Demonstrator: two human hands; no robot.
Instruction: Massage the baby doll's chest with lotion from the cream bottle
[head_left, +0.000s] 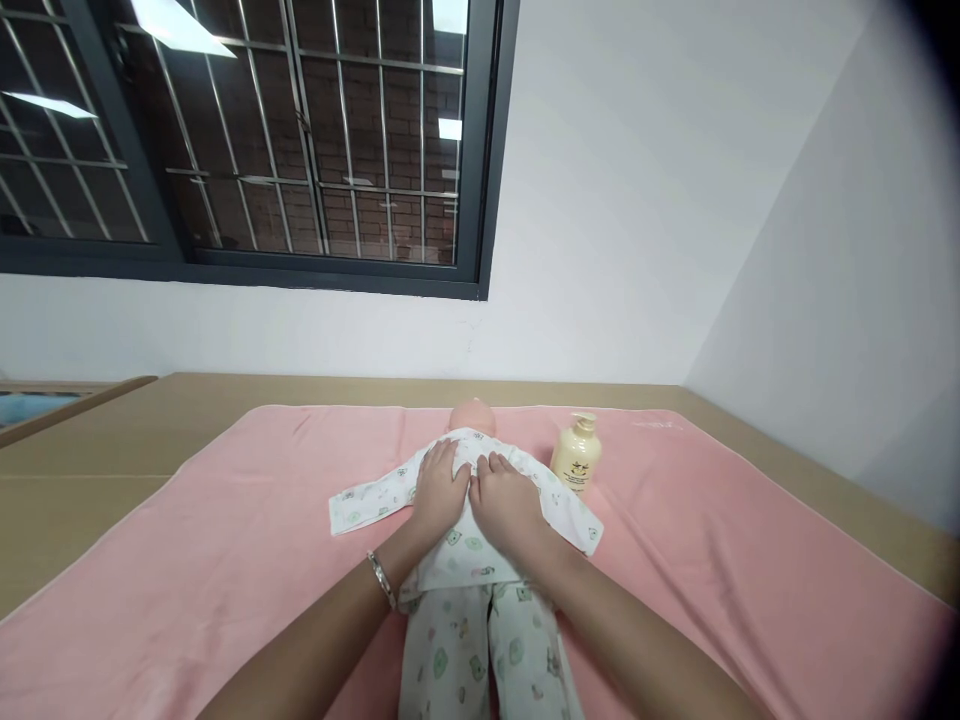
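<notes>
My left hand and right hand flat on doll chest, side by side, fingers spread wide, gripping nothing; palms press printed top smooth. Doll on back, mid pink towel, head toward wall, sleeves out sideways. Pump bottle upright just beside right sleeve, little room there. Towel open on left; bed edge well apart.

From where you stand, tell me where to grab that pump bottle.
Take the pump bottle around its wide cream body, below the pump head, coming from its right side. It stands upright on the pink towel, and the doll's sleeve crowds its left. Both hands rest on the doll.
</notes>
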